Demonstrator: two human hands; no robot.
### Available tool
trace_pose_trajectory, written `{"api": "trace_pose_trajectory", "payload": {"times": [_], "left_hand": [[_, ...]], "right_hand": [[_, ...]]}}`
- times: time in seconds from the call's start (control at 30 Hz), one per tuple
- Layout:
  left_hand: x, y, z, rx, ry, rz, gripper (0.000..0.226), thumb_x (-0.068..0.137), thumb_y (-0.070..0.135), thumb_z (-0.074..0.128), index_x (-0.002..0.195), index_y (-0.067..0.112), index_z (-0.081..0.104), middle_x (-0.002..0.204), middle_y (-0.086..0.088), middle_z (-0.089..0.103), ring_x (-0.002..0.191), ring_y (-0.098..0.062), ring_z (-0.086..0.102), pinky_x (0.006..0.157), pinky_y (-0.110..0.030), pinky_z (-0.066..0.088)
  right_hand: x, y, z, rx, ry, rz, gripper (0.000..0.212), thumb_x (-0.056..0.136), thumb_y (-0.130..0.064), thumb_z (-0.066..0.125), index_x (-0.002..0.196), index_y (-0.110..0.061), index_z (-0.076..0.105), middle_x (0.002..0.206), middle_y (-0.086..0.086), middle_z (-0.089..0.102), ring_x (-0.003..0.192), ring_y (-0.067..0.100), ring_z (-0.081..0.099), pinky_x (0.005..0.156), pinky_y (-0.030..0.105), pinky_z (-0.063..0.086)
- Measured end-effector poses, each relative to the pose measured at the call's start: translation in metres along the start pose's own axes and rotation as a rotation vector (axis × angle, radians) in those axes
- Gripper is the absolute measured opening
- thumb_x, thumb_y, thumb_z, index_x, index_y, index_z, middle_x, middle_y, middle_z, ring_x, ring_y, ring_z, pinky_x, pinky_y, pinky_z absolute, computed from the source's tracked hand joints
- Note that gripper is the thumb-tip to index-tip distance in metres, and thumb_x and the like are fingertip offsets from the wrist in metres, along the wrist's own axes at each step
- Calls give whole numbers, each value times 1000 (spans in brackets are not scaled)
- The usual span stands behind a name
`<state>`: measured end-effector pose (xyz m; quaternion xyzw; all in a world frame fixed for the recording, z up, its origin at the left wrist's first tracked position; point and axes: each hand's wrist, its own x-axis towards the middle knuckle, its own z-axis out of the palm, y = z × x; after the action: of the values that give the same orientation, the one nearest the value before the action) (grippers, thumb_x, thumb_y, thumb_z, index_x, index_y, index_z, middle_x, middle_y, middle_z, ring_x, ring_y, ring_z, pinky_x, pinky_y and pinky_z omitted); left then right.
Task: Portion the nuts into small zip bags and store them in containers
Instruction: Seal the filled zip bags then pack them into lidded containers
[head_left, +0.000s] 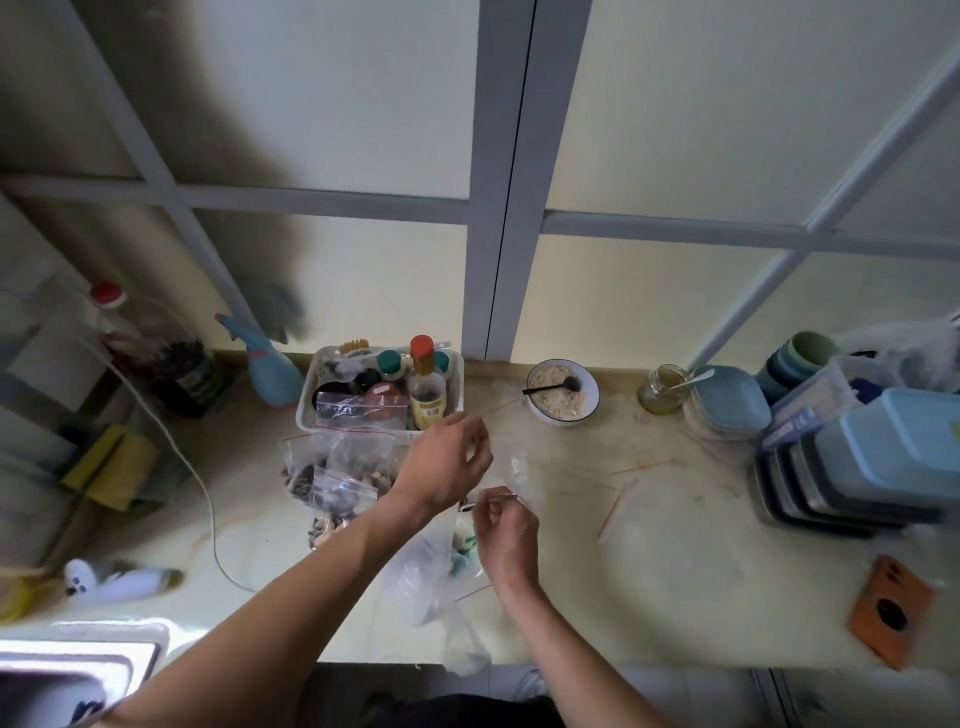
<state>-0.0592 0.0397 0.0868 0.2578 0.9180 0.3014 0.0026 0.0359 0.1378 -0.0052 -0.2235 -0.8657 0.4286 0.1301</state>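
Note:
My left hand (447, 462) and my right hand (506, 535) both pinch a small clear zip bag (514, 467) with a red seal line, held over the counter's middle. Under my hands lies a large clear plastic bag (426, 582) holding nuts. Several filled small zip bags (337, 473) of mixed nuts are piled to the left, in front of a white basket (306, 410). One more filled zip bag (358, 405) leans inside that basket. Stacked lidded containers (857, 467) stand at the right.
A bowl of oats (563, 395) with a black spoon and a glass jar (662, 392) sit at the back. Bottles fill the basket. Empty zip bags (623, 488) lie flat right of my hands. An orange object (891, 608) lies front right, a sink (67, 670) front left.

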Motion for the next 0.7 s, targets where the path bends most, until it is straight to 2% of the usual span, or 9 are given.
{"api": "trace_pose_trajectory", "payload": {"times": [0.13,0.27,0.33,0.4,0.5,0.6,0.7], "left_hand": [[-8,1,-1,-90,-44,11,11,88,25,57,82,18,62,81,4,61,70,-13,54,60,-29,44],[-23,1,0,-187,-107,5,11,86,27,55,79,21,61,77,6,61,69,-10,56,63,-33,48],[-31,0,2,-224,-159,12,15,84,30,52,80,21,62,79,6,63,71,-10,58,67,-35,50],[-41,2,4,-274,-187,10,21,81,33,49,81,20,64,81,5,65,73,-11,60,69,-34,51],[-58,6,14,-322,-165,-18,21,89,31,53,86,17,67,84,4,67,75,-10,62,72,-31,52],[-73,9,30,-336,-78,-86,23,96,37,51,94,21,67,89,5,66,80,-8,61,76,-30,52],[-88,19,44,-330,-34,-108,18,95,23,54,107,22,68,101,5,66,89,-7,61,81,-16,47]], "right_hand": [[-6,-4,1,5,21,-29,14,91,-7,68,78,-11,71,71,0,73,61,2,58,60,-1,34],[-14,3,6,-4,21,-71,19,84,0,72,71,-13,68,64,-2,68,59,8,61,58,1,33],[-19,6,8,-10,29,-104,16,85,-2,71,72,-12,72,71,-4,73,66,5,65,61,4,40],[-24,14,12,-19,37,-119,17,86,-7,62,76,-10,75,78,-2,76,73,5,68,66,13,48],[-38,25,16,72,-27,-17,27,83,2,57,89,-18,74,84,-7,75,79,7,68,71,22,54],[-51,25,11,123,-98,70,43,86,4,62,77,-38,60,68,-15,65,62,6,59,61,25,46],[-54,38,12,175,-163,170,42,90,2,61,66,-31,52,57,-12,57,57,5,51,59,25,39]]}}
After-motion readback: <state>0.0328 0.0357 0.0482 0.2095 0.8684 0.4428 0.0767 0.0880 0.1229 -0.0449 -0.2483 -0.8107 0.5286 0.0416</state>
